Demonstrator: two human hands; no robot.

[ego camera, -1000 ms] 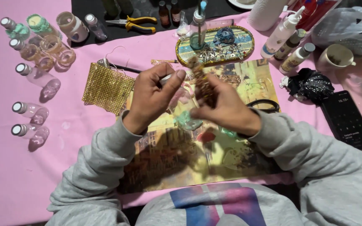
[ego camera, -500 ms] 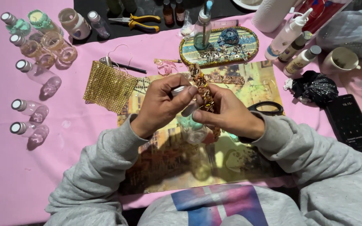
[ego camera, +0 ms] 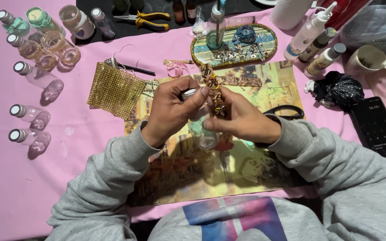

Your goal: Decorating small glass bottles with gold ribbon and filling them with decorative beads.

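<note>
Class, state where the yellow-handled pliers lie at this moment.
In the head view, the yellow-handled pliers lie at the far edge of the table, left of centre, on a black mat between a small clear bottle and two brown bottles.

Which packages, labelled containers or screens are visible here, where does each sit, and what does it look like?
Phone: far right on the pink cloth, flat black slab, dim lit screen.
Glue bottle: top right, white, pointed nozzle, blue label.
Small labelled bottle: beside it, lying tilted, pale with grey cap.
Jar: top left, white with dark label.
Red package: top right edge, partly hidden.
</note>
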